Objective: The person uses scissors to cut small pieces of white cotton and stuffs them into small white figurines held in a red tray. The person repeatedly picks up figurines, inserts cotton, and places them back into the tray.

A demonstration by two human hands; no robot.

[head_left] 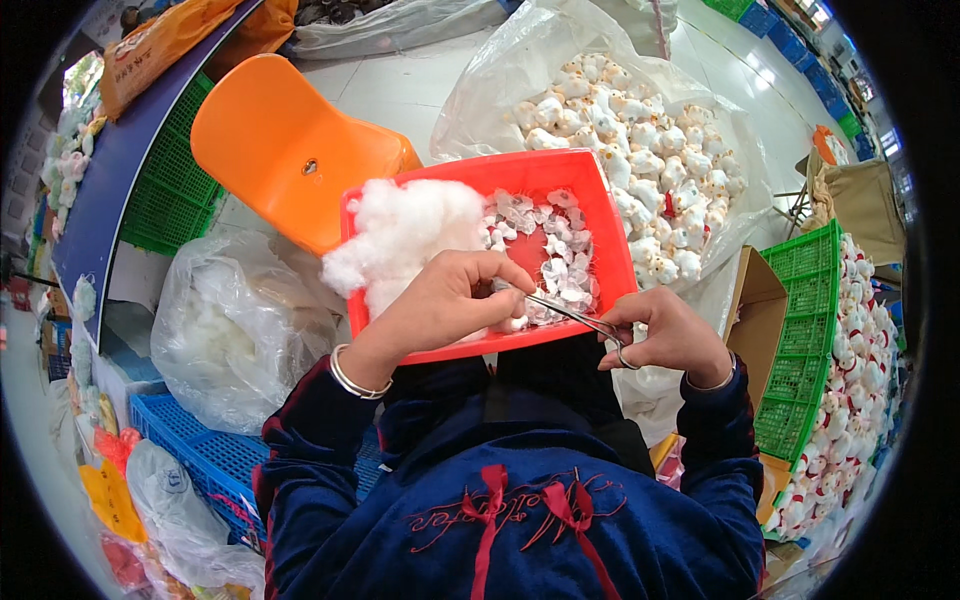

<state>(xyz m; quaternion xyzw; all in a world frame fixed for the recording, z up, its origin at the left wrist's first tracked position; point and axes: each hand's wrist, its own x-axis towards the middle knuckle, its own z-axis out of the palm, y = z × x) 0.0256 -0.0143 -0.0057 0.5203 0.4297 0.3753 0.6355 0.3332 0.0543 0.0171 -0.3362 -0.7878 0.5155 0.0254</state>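
Observation:
My right hand [655,328] is closed on the finger loops of thin metal forceps [572,314]. They point left over a red plastic tray [612,215] on my lap. At their tip my left hand [455,300] is closed in a pinch; what its fingers hold is hidden. A heap of white fluffy stuffing [415,225] fills the tray's left side and spills over its rim. Many small white and see-through pieces [570,265] lie in the tray's right side, beyond the forceps.
An orange chair [280,135] stands beyond the tray at left, beside a clear bag of stuffing [235,335]. Ahead at right lies a big clear sack with small white plush toys [640,140]. Green crates [800,350] with more plush toys stand at right, a blue crate [205,450] at left.

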